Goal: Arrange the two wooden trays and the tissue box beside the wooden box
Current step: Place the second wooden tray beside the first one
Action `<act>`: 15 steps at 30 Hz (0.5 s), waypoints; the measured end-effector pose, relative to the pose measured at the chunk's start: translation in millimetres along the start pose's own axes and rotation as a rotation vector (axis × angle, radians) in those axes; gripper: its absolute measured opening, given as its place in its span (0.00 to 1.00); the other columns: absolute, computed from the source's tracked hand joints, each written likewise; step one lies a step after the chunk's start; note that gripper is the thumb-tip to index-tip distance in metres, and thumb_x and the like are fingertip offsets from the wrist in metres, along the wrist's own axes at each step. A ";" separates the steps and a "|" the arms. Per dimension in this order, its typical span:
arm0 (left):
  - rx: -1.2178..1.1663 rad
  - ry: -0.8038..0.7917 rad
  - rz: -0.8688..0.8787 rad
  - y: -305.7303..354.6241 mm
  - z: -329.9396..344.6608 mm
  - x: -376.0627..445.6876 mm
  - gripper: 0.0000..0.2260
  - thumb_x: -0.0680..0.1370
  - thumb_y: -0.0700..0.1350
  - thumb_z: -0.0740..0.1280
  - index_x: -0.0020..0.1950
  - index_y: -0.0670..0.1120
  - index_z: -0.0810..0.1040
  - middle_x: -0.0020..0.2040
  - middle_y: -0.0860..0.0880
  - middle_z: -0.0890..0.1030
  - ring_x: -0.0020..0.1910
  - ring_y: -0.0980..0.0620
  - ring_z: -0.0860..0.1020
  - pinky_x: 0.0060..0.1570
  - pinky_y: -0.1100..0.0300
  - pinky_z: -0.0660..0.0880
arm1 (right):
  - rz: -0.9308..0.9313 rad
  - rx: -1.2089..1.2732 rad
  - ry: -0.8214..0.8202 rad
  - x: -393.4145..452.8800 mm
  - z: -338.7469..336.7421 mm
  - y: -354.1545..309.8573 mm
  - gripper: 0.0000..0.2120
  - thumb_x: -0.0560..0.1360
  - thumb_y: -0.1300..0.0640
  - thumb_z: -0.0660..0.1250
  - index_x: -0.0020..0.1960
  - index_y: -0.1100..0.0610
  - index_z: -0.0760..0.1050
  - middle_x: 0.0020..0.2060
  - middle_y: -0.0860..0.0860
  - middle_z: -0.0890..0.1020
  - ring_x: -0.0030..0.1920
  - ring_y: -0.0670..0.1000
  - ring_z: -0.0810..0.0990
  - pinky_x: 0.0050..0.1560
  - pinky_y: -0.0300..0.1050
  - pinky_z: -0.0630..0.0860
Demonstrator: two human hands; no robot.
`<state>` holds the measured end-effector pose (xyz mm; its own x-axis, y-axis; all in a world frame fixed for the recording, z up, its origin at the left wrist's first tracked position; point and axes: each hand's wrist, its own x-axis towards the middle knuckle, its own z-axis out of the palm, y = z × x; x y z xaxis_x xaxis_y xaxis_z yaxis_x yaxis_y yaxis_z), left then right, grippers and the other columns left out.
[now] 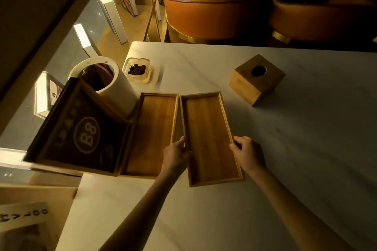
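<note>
Two long shallow wooden trays lie side by side on the white table [285, 169]. The left tray [153, 132] rests against a wooden box [81, 134] whose dark face reads "B8". My left hand [176, 154] grips the left rim of the right tray [209, 138], and my right hand [247, 154] grips its right rim. This tray sits slightly angled, its far end close to the left tray. A cube-shaped wooden tissue box [256, 81] with a round hole on top stands alone at the back right, apart from both hands.
A white cylindrical bin [114, 87] stands behind the wooden box. A clear square ashtray [137, 70] with dark bits sits at the table's far left corner. Orange chairs [214, 14] stand beyond the far edge. A dark shelf board crosses the upper left.
</note>
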<state>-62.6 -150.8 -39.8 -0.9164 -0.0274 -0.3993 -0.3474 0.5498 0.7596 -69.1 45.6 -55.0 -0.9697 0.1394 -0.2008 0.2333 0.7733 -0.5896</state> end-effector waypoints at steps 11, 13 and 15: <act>0.017 0.035 -0.004 -12.4 4.6 15.2 0.20 0.75 0.37 0.64 0.66 0.42 0.66 0.59 0.46 0.78 0.49 0.54 0.75 0.53 0.57 0.75 | 0.042 -0.047 -0.016 6.4 13.0 2.8 0.16 0.75 0.59 0.63 0.61 0.63 0.71 0.54 0.60 0.79 0.53 0.57 0.79 0.48 0.44 0.75; 0.060 0.072 0.002 -12.7 6.3 16.5 0.18 0.74 0.37 0.64 0.64 0.41 0.69 0.55 0.46 0.79 0.46 0.55 0.76 0.46 0.60 0.77 | 0.041 -0.047 -0.019 6.1 14.9 2.8 0.16 0.75 0.59 0.63 0.61 0.63 0.71 0.55 0.61 0.79 0.53 0.58 0.79 0.48 0.45 0.75; 0.134 0.098 0.021 -11.4 8.4 17.7 0.11 0.75 0.37 0.64 0.57 0.41 0.75 0.50 0.44 0.80 0.40 0.56 0.75 0.37 0.68 0.73 | 0.039 -0.040 -0.013 6.0 17.0 2.6 0.16 0.75 0.59 0.63 0.62 0.63 0.70 0.56 0.61 0.78 0.54 0.58 0.79 0.49 0.45 0.75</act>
<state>-73.1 -150.5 -59.9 -0.9403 -0.0927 -0.3275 -0.3048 0.6576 0.6889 -73.1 37.9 -71.0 -0.9588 0.1619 -0.2336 0.2676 0.7914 -0.5497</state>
